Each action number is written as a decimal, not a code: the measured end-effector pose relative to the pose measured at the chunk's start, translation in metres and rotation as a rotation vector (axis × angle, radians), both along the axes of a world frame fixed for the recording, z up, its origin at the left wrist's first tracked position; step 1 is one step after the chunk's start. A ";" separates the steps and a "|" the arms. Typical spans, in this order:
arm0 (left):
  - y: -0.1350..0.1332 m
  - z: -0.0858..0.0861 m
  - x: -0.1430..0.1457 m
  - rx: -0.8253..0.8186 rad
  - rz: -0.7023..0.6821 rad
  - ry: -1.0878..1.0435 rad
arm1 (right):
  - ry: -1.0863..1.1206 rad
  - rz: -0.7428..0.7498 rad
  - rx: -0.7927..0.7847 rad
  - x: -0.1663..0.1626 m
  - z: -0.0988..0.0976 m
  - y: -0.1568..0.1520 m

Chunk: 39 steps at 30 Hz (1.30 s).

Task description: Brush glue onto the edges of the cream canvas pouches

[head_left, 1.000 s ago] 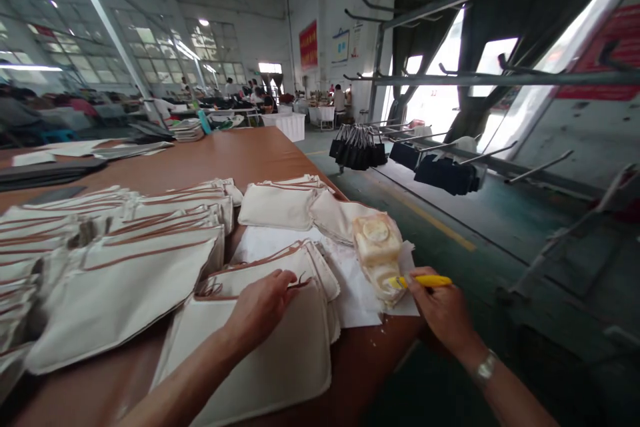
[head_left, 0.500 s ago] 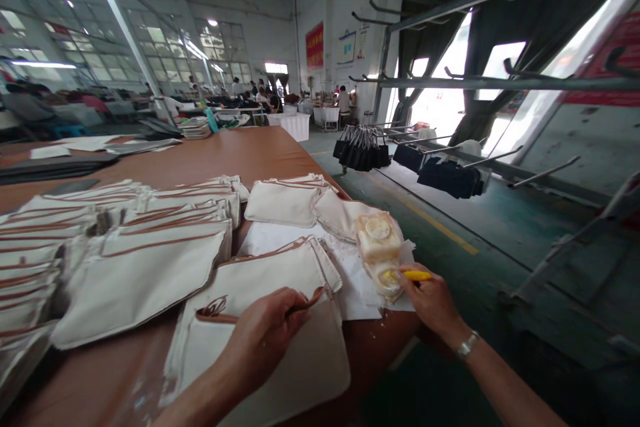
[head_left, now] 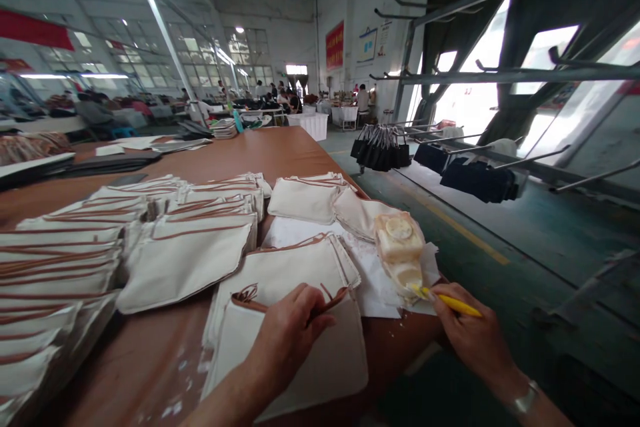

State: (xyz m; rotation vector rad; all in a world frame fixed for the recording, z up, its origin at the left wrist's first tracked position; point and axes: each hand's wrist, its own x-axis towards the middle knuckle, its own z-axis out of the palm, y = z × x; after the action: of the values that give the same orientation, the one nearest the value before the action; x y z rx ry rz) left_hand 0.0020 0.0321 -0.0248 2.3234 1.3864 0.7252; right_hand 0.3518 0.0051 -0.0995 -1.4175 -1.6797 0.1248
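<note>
My left hand [head_left: 295,323] pinches the brown-trimmed top edge of a cream fabric pouch [head_left: 325,360] lying on the table's near side. A loose end of brown trim sticks up by its fingers. My right hand [head_left: 467,327] grips a yellow-handled tool [head_left: 457,305], its tip at the mouth of a glue-crusted plastic container [head_left: 400,247]. What kind of tip it has is not clear. The container lies on white paper [head_left: 370,280] at the table's right edge. Under and behind the held pouch is a pile of similar pouches [head_left: 300,263].
Rows of cream pouches [head_left: 190,260] cover the left of the brown table [head_left: 280,147], and more pouches [head_left: 305,200] lie beyond the paper. A metal rack [head_left: 500,77] with dark bags [head_left: 480,179] stands to the right. Several people work far back.
My view has swung left, so the scene sits further right. The yellow tool has been drawn back a little from the container, showing more of it. My left hand still holds the pouch edge.
</note>
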 end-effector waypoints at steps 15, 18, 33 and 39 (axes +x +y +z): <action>-0.040 -0.027 -0.024 0.680 -0.027 0.084 | 1.290 -0.208 -0.045 -0.036 0.055 -0.028; -0.037 -0.025 -0.021 0.468 -0.009 0.035 | 1.366 -0.111 -0.085 -0.045 0.069 -0.031; -0.030 0.011 -0.012 -0.519 0.091 -0.444 | 1.350 0.091 -0.215 -0.113 0.065 -0.030; -0.040 0.013 -0.007 -0.564 0.060 -0.512 | 1.094 0.159 -0.298 -0.130 0.047 -0.025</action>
State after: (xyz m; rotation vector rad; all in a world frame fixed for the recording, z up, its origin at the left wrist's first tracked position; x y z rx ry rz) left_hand -0.0050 -0.0083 -0.0115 1.5355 1.2221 0.7545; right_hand 0.2216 -0.0199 -0.0523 -1.0665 -0.8487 1.0680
